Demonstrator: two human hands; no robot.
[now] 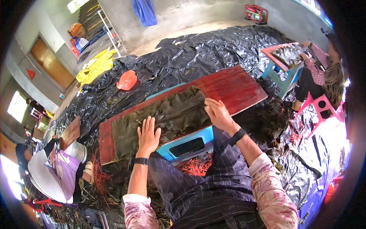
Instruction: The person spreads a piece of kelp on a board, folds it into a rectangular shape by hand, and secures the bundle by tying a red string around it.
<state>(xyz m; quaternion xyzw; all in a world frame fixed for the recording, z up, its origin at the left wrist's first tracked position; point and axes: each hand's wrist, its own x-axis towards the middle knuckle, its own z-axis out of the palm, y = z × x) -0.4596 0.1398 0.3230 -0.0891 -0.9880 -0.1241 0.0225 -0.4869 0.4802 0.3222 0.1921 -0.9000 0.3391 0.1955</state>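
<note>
A large, wrinkled dark-brown leaf (pixel 171 108), perhaps several layered together, lies spread along a red wooden board (pixel 236 86) in front of me. My left hand (pixel 148 136) rests flat on its near part with the fingers apart. At the leaf's right end, my right hand (pixel 220 114) has its fingers curled together at the edge, pinching it. Beneath the board stands a blue plastic stool (pixel 187 145). A bundle of red strings (pixel 195 166) lies under it, between my legs.
Black plastic sheeting (pixel 183 53) covers the floor. An orange-red plastic bag (pixel 127 80) and yellow sheeting (pixel 95 66) lie ahead to the left. One person (pixel 57 171) sits at left; another (pixel 316 72) works at a board on a blue stool (pixel 282 78) at right, near a pink stool (pixel 322 110).
</note>
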